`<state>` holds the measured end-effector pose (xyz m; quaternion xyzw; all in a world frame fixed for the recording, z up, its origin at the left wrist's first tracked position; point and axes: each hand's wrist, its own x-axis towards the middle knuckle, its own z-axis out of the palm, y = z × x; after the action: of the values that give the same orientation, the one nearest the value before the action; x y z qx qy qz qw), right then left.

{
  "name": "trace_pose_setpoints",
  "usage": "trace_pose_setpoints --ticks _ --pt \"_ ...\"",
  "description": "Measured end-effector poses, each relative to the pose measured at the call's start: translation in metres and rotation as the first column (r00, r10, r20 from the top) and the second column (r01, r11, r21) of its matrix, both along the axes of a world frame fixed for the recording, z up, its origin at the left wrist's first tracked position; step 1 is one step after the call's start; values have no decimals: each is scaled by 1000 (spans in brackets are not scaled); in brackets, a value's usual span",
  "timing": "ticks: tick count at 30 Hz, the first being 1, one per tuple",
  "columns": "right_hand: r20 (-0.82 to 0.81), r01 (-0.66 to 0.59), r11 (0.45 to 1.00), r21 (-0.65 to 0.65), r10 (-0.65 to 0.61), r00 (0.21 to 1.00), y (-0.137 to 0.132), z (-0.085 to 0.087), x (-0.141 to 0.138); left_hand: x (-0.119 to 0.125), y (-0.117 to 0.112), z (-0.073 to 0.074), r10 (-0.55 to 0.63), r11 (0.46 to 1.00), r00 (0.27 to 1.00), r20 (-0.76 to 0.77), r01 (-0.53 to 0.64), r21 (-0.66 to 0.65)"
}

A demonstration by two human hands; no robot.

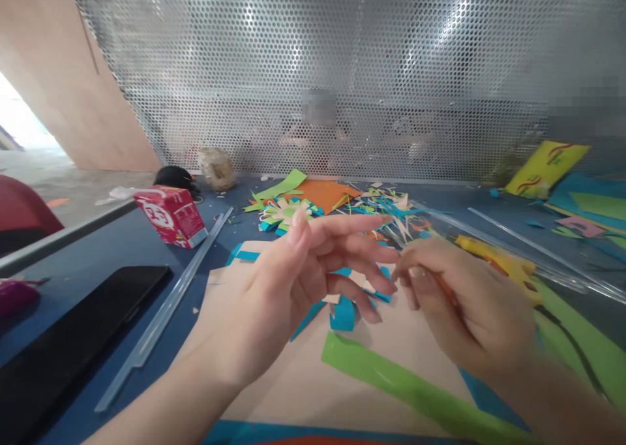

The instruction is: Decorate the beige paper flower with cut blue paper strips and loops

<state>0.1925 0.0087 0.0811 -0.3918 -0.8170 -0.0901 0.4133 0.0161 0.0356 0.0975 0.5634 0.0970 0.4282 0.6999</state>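
Observation:
My left hand [303, 269] hovers over a beige paper sheet [293, 380], its fingers stretched out and a little apart, its fingertips near my right hand. My right hand [464, 301] is closed in a pinch round a thin orange stick-like thing [443, 285] that I cannot name. Under the fingers lies a curled blue paper strip [342, 314] with other blue and cream pieces. A long green paper strip [391, 376] lies on the beige sheet below both hands.
A red carton [171, 215], a black phone [73, 340] and a clear plastic rod [161, 314] lie at the left. Paper scraps and an orange sheet [325, 194] lie ahead. Yellow and green sheets [548, 168] sit at the right. A perforated metal screen [342, 73] stands behind, people beyond it.

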Motion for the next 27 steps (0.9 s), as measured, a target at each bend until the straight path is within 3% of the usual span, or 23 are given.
trace_pose_setpoints --ticks 8,13,22,27 --pt "65 3 998 68 -7 998 -2 2 -1 0 -2 -4 -2 997 997 -71 7 79" --pt "143 59 991 123 -77 987 1 -1 1 -1 -4 -6 101 982 985 -142 -76 172" --pt "200 107 994 -39 -97 975 6 -2 4 -5 -5 -8 221 943 953 -208 -154 296" --pt "241 118 992 -38 -105 965 8 -4 6 -4 -3 -10 215 955 948 -233 -154 255"
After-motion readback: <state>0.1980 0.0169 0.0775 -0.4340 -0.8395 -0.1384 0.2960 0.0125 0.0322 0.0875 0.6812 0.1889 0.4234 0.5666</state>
